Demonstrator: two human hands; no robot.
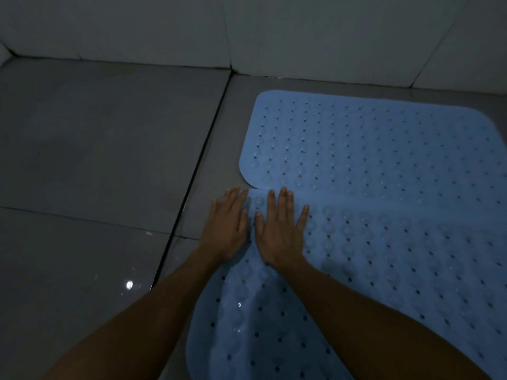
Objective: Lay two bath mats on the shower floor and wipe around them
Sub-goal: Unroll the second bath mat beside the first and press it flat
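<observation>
- Far mat (370, 149): a pale blue bath mat with rows of small holes and round suction-cup bumps, lying flat on the shower floor (109, 149) close to the base of the back wall (301, 31); its right end runs out of view.
- Near mat (384, 270): a second blue mat of the same pattern, lying nearer the camera. Its far edge meets or slightly overlaps the near edge of the far mat; which of the two cannot be told. Near the lower left its surface looks rippled instead of flat.
- Left hand (226, 229): palm down, fingers straight and close together, pressing on the far left corner of the near mat; the outer fingers lie over the mat's edge above the tile. It grips nothing.
- Right hand (282, 231): palm down just beside the left hand, fingers straight and slightly spread, flat on the near mat with fingertips at the seam between the two mats. It grips nothing.
- Shower floor: large grey glossy tiles with dark grout lines; a bright spot of reflected light shows at lower left.
- Back wall: pale tiles.
</observation>
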